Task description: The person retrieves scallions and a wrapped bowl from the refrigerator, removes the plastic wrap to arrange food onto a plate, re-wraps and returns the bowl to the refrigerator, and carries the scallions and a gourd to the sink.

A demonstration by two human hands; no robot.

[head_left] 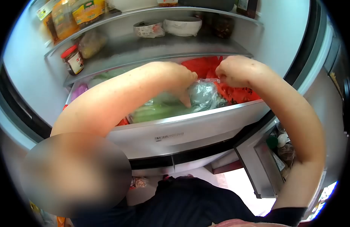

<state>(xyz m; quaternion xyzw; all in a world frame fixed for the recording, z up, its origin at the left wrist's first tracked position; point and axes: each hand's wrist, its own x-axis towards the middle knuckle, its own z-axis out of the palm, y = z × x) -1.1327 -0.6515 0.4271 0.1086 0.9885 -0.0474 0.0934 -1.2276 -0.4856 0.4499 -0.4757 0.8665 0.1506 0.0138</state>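
Left hand and right hand, grips unclear, flank rounded clear-plastic bag near front edge of white drawer; best handled gently.

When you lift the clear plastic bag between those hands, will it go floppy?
The clear plastic bag will probably flop, because its film is crinkled. Its rounded bulge suggests something inside, which may make it sag. Its shiny surface might feel slippery.

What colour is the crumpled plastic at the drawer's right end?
Red plastic with dark marks; head view.
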